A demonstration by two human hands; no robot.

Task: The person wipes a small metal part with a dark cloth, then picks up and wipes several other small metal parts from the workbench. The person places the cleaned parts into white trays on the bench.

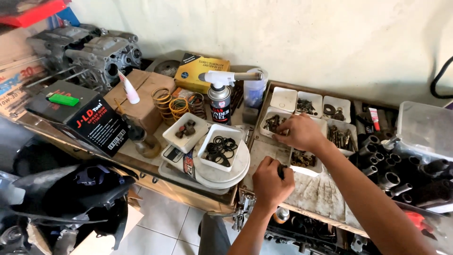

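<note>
head view shows the left hand (270, 183) clenched around a small dark part (281, 171), likely stiff, light metal best pinched at its sides, above the workbench edge (311, 191), while the right hand (300, 132) picks with bent fingers in a white tray of bolts (272, 123).

Cluttered workbench (264, 151) with white trays (283, 99)
</note>
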